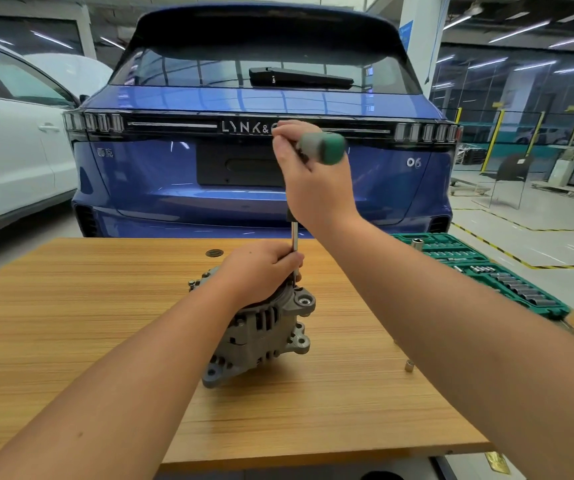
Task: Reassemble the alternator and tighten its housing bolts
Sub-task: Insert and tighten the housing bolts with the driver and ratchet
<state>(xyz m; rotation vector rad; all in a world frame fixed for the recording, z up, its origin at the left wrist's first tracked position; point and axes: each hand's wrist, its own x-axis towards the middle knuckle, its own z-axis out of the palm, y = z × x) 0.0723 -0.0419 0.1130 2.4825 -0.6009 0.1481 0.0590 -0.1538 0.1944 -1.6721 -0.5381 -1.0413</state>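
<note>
A: Where the left hand (pixel 261 271) lies over the top of the alternator (pixel 259 327), what can you actually make out?

B: Not much. Its fingers curl over the upper housing and round the lower end of the steel shaft, so the driver's tip and whatever bolt it meets are hidden. I cannot tell how it seats.

A: And the right hand (pixel 313 174)?

B: Raised well above, wrapped round the green-and-grey handle of the screwdriver (pixel 320 147). The handle is blurred, and the palm covers where it joins the shaft.

A: Which way does the tool run?

B: Its long axis is near upright, handle up, tip down into the alternator's top, leaning a little to the right.

A: Where does the alternator sit?

B: Near the middle of the wooden table (pixel 71 341), standing on end and tilted, mounting ears toward the right and the near left.

A: Anything else?

B: A small socket (pixel 409 365) lies apart to the right, a green socket case (pixel 486 271) at the table's right edge, partly behind the forearm, and a blue car (pixel 261 105) beyond.
</note>
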